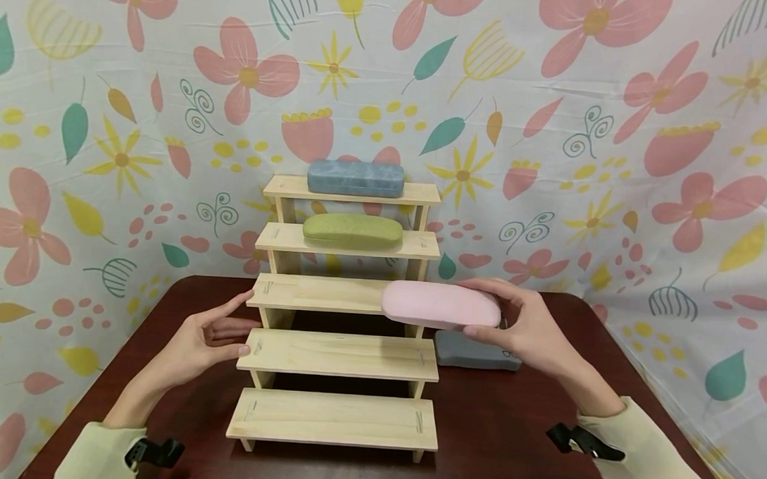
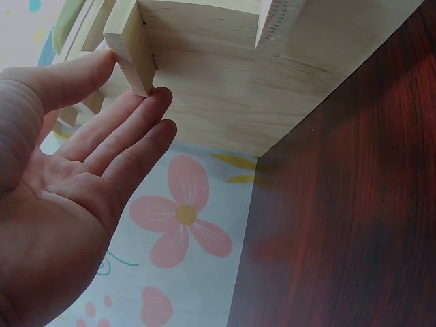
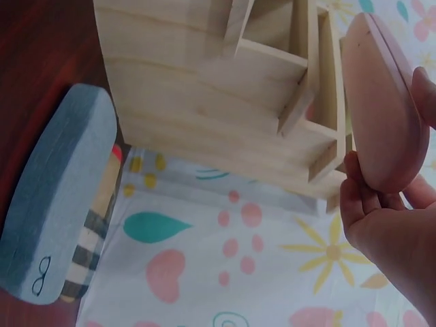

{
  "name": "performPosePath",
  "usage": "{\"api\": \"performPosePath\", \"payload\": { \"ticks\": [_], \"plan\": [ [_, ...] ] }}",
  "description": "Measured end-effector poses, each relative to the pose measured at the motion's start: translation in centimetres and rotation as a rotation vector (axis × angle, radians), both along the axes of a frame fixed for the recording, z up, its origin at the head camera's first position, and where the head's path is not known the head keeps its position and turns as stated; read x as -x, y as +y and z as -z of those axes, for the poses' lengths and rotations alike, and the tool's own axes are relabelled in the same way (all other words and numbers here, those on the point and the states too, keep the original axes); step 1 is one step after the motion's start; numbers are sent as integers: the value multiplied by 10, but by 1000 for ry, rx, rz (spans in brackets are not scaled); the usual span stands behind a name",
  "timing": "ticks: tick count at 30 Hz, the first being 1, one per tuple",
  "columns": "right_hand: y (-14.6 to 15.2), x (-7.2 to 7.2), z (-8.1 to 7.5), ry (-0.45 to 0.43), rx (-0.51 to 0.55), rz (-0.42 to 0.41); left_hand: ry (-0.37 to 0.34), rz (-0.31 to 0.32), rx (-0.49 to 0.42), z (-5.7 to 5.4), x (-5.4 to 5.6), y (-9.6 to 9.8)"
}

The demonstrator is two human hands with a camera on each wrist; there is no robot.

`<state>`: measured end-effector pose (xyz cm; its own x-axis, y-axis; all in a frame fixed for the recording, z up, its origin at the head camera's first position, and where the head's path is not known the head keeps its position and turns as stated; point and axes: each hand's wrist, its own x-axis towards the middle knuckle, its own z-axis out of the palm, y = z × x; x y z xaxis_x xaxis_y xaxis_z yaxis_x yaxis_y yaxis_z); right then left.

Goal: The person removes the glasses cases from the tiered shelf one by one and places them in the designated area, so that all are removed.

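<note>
My right hand (image 1: pixel 526 329) grips a pink glasses case (image 1: pixel 441 305) by its right end, thumb below and fingers above. The case overlaps the right end of the middle step of a wooden tiered stand (image 1: pixel 333 414). In the right wrist view the pink case (image 3: pixel 381 102) is tilted beside the steps. At the stand's left side, my left hand (image 1: pixel 192 338) has its fairly straight fingertips touching the step ends. A green glasses case (image 1: pixel 352 229) lies on the second step from the top, and a blue glasses case (image 1: pixel 355 178) on the top step.
A grey-blue glasses case (image 1: pixel 475 350) lies on the dark red table (image 1: pixel 510 427), right of the stand. Beside it, the right wrist view shows a checked case (image 3: pixel 87 245), partly hidden. A flower-printed cloth (image 1: pixel 520 131) hangs behind and along the sides.
</note>
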<state>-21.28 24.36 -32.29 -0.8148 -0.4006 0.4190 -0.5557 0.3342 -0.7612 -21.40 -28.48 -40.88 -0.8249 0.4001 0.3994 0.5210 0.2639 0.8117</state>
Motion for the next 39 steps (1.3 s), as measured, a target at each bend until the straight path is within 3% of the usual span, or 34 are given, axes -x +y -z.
{"api": "performPosePath", "payload": {
  "ticks": [15, 39],
  "plan": [
    [29, -17, 5, 60, -15, 77, -5, 17, -6, -1, 0, 0],
    [78, -38, 19, 51, -89, 143, -17, -5, 7, -2, 0, -1]
  ]
}}
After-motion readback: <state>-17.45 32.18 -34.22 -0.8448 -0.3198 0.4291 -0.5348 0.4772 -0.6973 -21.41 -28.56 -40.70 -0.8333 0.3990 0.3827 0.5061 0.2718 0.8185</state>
